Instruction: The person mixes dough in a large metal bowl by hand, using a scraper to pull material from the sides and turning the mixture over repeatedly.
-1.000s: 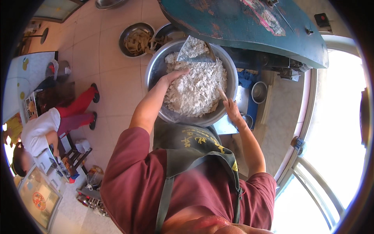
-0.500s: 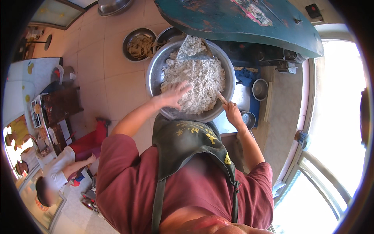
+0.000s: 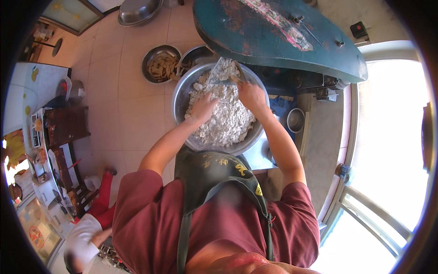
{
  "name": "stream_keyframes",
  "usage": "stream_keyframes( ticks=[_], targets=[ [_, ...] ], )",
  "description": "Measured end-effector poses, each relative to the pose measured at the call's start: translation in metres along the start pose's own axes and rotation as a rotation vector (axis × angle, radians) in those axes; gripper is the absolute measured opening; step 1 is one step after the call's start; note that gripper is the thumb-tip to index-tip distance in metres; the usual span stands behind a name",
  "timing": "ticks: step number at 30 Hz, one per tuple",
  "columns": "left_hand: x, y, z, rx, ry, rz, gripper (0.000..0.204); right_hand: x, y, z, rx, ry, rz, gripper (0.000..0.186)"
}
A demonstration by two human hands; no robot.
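A large steel basin (image 3: 179, 98) holds a pale, crumbly flour mixture (image 3: 226, 123). My left hand (image 3: 204, 108) reaches into its left side, fingers loosely apart and touching the crumbs, with their tips partly buried. At the far right of the basin, my right hand (image 3: 251, 97) is closed beside a metal chute (image 3: 224, 71) full of the same crumbs. A tan end at its fingertips looks like the wooden stick (image 3: 235, 79), mostly hidden by the hand. The chute comes down from under a green machine cover (image 3: 273, 41) and overhangs the basin's far rim.
Beyond the basin on the left stand a steel bowl (image 3: 147, 68) with strips of dough and a second bowl (image 3: 199, 54). An upturned basin (image 3: 139, 11) lies on the tiled floor farther off. To the right sits a small steel bowl (image 3: 295, 120). Another person (image 3: 86, 233) is at lower left.
My right hand has moved from the basin's near right rim, where it held a wooden stick, forward to the chute. My left hand has shifted slightly and its fingers have sunk into the crumbs.
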State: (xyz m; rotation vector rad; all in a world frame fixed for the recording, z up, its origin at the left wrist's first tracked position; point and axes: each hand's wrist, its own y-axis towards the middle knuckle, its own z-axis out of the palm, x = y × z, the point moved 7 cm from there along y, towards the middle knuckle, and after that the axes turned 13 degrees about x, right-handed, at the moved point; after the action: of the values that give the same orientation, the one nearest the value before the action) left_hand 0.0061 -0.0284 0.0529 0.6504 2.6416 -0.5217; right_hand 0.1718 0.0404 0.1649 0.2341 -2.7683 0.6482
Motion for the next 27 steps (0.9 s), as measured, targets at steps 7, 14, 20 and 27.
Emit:
stream_keyframes(
  ticks=[7, 14, 20, 27],
  targets=[
    [0.003, -0.006, -0.021, 0.277, -0.273, -0.021, 0.046, 0.02, 0.027, -0.022, -0.049, -0.086, -0.107, 0.035],
    [-0.036, 0.019, -0.014, 0.274, -0.407, 0.057, 0.045, -0.017, 0.091, 0.015, -0.008, -0.22, 0.024, 0.039],
    [-0.016, 0.012, -0.003, 0.133, -0.414, 0.04, 0.048, 0.033, 0.017, -0.007, 0.005, -0.087, -0.075, 0.04],
    [-0.024, 0.021, -0.02, 0.26, -0.447, -0.087, 0.053, 0.022, 0.069, 0.007, 0.073, -0.188, -0.107, 0.036]
  ],
)
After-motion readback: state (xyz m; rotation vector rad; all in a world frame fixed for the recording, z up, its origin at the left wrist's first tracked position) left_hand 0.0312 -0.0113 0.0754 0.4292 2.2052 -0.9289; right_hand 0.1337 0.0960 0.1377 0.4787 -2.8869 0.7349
